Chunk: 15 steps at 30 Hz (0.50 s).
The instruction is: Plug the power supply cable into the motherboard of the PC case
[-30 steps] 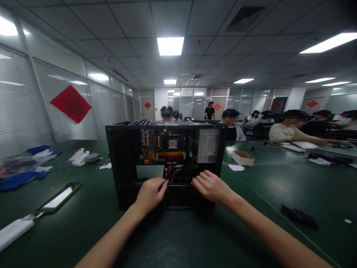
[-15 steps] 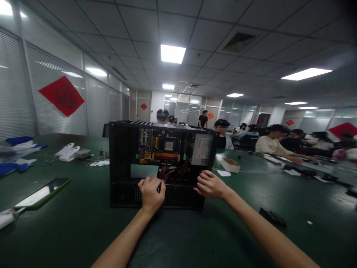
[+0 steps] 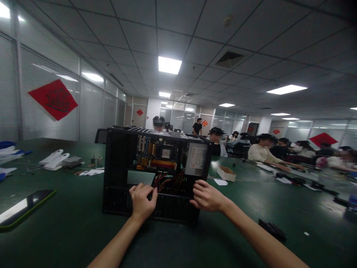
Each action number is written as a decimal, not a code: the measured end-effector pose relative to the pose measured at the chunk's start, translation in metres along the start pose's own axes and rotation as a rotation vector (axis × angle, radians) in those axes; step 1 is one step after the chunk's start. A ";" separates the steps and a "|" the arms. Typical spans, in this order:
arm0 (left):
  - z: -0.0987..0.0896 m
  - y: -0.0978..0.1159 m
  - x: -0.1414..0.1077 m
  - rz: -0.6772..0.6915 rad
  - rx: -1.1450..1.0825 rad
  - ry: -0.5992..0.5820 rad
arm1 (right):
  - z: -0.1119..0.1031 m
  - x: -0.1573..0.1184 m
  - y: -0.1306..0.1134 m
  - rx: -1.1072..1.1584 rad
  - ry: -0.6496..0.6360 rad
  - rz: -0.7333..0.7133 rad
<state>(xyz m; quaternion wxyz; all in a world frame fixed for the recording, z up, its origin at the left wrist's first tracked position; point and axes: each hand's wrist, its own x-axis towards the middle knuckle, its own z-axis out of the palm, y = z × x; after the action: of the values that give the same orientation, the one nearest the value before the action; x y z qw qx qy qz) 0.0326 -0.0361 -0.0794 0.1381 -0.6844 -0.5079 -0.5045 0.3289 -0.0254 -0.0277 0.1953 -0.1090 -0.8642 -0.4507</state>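
An open black computer case (image 3: 117,163) stands on the green table (image 3: 251,230), its inside facing me. In it show a circuit board (image 3: 152,149), a silver power supply (image 3: 196,158) and red and yellow wires (image 3: 164,181). My left hand (image 3: 143,201) has its fingers curled over the crossbar in the lower middle of the case. On the right, my right hand (image 3: 206,196) is closed round the case's side edge, below the power supply. The undersides of both grips are hidden.
A phone (image 3: 26,206) lies at the left, with white slippers (image 3: 55,160) and a grey box (image 3: 71,161) behind. Right of the case are a small open box (image 3: 226,174) and a black item (image 3: 272,229). Several people sit beyond.
The view has shifted a little, so the case and both hands appear slightly further left and lower. Both hands keep their places on the case.
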 end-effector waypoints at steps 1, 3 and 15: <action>-0.002 -0.004 0.001 0.010 -0.010 -0.001 | 0.000 0.005 -0.004 0.010 0.021 0.008; -0.006 -0.015 0.002 0.020 -0.018 -0.009 | -0.002 0.018 -0.013 0.034 0.058 0.016; -0.045 -0.118 0.042 -0.207 -0.118 -0.104 | 0.013 0.169 -0.115 0.083 0.296 -0.079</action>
<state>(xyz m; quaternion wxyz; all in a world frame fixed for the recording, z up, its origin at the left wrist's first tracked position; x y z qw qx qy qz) -0.0913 0.0084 -0.0620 0.0184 -0.6607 -0.5516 -0.5088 0.1318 -0.0784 -0.0454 0.3070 0.0010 -0.8475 -0.4331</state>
